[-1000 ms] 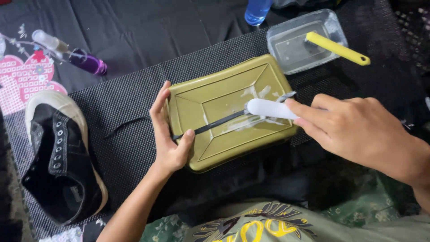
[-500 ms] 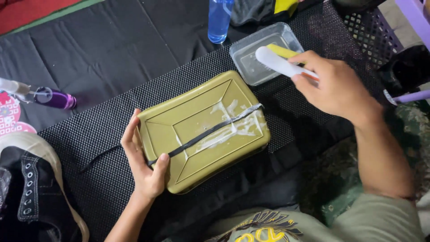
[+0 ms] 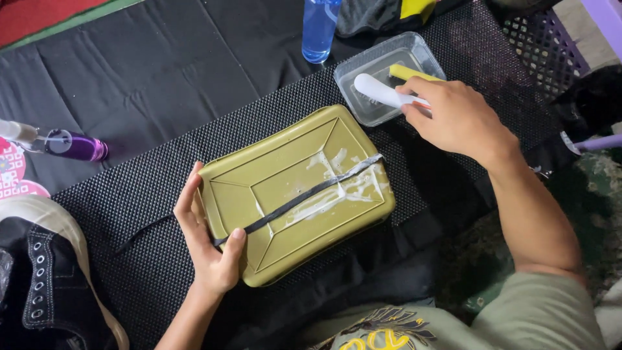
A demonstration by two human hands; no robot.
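Right now both hands are busy and well apart. One olive lid (image 3: 285, 194) lies flat on the black mesh mat (image 3: 129, 214), and one dark shoelace (image 3: 304, 194) runs slantwise across its top, through smears of white foam. The left hand (image 3: 207, 246) clamps the lid's near-left edge, thumb pressing the lace down on the rim, fingers curled along the side. The right hand (image 3: 453, 116) is closed around one white brush (image 3: 382, 91), whose head sits over the single clear tub (image 3: 369, 71) just beyond the lid's far corner. One yellow-handled tool (image 3: 414, 71) rests in that tub too, partly hidden by the fingers. I count two bottles: a blue one (image 3: 319, 29) at the top edge and a small purple one (image 3: 74, 146) lying on the black cloth to the left. One black-and-white shoe (image 3: 45, 285) sits at the lower left, beside the mat.
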